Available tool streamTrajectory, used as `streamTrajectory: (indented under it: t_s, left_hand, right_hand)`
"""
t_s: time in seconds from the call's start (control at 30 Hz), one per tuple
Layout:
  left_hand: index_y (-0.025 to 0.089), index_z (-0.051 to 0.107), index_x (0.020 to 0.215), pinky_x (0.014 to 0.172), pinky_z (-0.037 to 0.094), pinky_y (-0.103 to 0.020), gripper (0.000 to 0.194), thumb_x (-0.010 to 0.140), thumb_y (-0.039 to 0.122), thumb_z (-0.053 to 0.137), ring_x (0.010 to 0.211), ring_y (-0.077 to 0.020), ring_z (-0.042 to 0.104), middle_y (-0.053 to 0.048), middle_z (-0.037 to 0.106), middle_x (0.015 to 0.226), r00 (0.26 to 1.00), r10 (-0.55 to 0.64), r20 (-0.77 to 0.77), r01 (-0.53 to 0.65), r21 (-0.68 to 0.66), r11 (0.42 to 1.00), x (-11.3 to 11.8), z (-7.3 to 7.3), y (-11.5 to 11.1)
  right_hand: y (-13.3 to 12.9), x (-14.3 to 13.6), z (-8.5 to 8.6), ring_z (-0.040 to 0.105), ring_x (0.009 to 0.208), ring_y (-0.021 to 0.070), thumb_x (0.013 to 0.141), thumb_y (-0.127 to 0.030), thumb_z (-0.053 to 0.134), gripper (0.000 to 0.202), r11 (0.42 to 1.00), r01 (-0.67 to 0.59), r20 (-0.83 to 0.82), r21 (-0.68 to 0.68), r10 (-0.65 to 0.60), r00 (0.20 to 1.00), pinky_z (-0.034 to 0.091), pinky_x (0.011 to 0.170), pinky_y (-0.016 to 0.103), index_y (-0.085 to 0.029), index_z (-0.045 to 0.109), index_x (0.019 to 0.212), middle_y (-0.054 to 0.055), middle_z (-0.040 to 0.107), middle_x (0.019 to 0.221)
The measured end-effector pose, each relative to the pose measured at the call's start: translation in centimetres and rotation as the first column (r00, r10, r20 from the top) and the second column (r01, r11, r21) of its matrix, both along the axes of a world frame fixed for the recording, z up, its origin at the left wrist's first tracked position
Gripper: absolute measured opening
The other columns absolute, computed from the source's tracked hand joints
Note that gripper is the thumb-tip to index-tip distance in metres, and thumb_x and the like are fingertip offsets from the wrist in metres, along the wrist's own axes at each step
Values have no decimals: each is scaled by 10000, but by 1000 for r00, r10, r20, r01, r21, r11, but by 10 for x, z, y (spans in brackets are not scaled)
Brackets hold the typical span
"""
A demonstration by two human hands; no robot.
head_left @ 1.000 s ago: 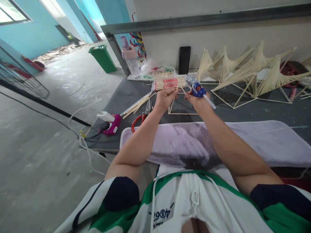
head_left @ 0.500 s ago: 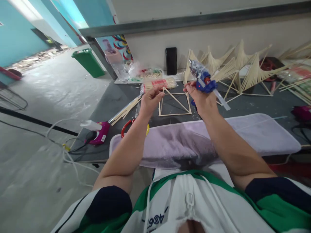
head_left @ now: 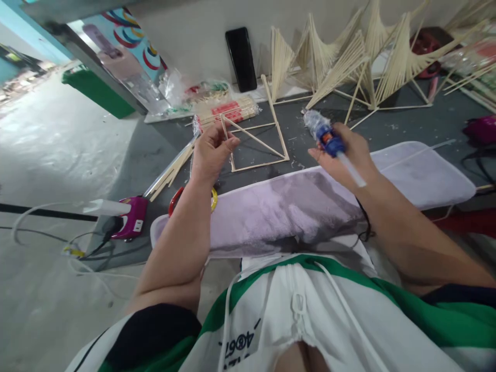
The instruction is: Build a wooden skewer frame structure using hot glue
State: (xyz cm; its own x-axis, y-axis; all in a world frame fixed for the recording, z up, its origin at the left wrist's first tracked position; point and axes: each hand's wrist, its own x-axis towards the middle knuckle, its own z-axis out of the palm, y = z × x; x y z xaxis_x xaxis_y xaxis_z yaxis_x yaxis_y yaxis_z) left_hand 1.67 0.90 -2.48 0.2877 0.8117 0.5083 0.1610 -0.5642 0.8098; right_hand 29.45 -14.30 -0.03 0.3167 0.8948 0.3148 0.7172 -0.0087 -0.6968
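Observation:
A square frame of pale thin sticks (head_left: pixel 260 164) rests on the dark table, with upright and slanting sticks joined to it. My left hand (head_left: pixel 212 150) pinches the frame's near-left upright where it meets the slanting stick. In my right hand (head_left: pixel 351 155) is a blue hot glue gun (head_left: pixel 329 138), its wrapped nozzle pointing away to the left and a clear glue stick jutting from its rear. The glue gun is apart from the frame, to its right. Behind my left wrist lie scissors with red and yellow handles (head_left: pixel 214 199), partly hidden.
Fan-shaped stick models (head_left: pixel 321 67) stand along the back right. A black phone (head_left: pixel 242 59) leans on the wall beside a packet of sticks (head_left: pixel 232 109). A lilac cloth (head_left: pixel 267 217) covers the front edge; a magenta power strip (head_left: pixel 134 217) with cables sits left.
My right hand has moved the glue gun right, away from the frame, and let go of the frame's right side. My left hand still holds the frame. The view has tilted down and shifted.

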Motion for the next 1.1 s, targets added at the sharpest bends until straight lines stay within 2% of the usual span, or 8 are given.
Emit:
streamTrajectory:
  t_s: [0.13, 0.3, 0.4, 0.47, 0.57, 0.73, 0.9, 1.1]
  left_hand:
    - [230, 712, 1034, 663, 476, -249, 322, 730, 303, 788, 740, -133, 608, 5, 659, 814, 999, 22, -24, -23, -18, 1000, 0, 0, 1]
    - [198, 719, 973, 633, 442, -243, 269, 719, 276, 763, 661, -111, 546, 9, 645, 758, 998, 53, -26, -53, -26, 998, 3, 2, -3]
    - [184, 717, 957, 629, 427, -242, 262, 711, 267, 756, 637, -101, 522, 10, 637, 745, 1000, 28, -2, -29, -57, 998, 5, 3, -5]
    - [182, 716, 957, 638, 431, -244, 262, 713, 269, 753, 642, -103, 531, 10, 640, 742, 1000, 6, 14, -5, -85, 996, 6, 4, -6]
    - [184, 717, 953, 642, 440, -243, 245, 729, 278, 740, 658, -112, 555, 11, 644, 730, 999, -8, 33, 12, -108, 994, 6, 5, -6]
    - [174, 715, 950, 731, 483, -257, 223, 775, 311, 701, 769, -135, 627, -22, 708, 862, 997, -11, 77, 20, -110, 994, 0, 5, -6]
    - [184, 713, 964, 759, 491, -255, 199, 839, 323, 645, 786, -136, 657, -26, 724, 884, 999, 14, 30, -12, -60, 998, 2, 5, -9]
    - [180, 685, 704, 854, 486, -247, 248, 902, 248, 552, 922, -143, 671, -37, 748, 987, 992, 89, -91, -83, 69, 994, 7, 13, -18]
  right_hand:
    - [5, 27, -9, 644, 778, 267, 724, -393, 746, 336, 977, 54, 469, -205, 50, 882, 451, 645, 350, -203, 574, 941, 94, 667, 855]
    - [26, 70, -28, 656, 827, 269, 661, -407, 790, 437, 913, 60, 576, -403, 202, 792, 470, 657, 342, -188, 608, 993, 104, 690, 937]
    - [26, 76, -18, 660, 870, 289, 613, -419, 819, 439, 883, 90, 578, -461, 222, 785, 504, 709, 393, -206, 657, 961, 95, 710, 971]
    - [22, 57, -2, 658, 929, 305, 684, -415, 773, 383, 938, 76, 591, -337, 149, 792, 509, 791, 442, -210, 681, 995, 105, 719, 1006]
    - [24, -2, 13, 664, 981, 263, 866, -358, 604, 318, 986, -151, 430, -73, 168, 887, 506, 881, 412, -208, 676, 1138, 105, 722, 1087]
    - [59, -93, -11, 660, 1037, 244, 952, -308, 484, 331, 935, -241, 175, 262, 199, 964, 510, 929, 390, -188, 670, 1198, 122, 721, 1143]
    - [83, -99, -41, 666, 1060, 239, 934, -321, 525, 328, 907, -200, 83, 370, 182, 980, 508, 967, 420, -245, 693, 1205, 83, 732, 1169]
    - [89, -92, -35, 695, 992, 242, 922, -282, 545, 280, 910, -246, 143, 335, 209, 967, 513, 911, 399, -271, 757, 1104, 50, 770, 1038]
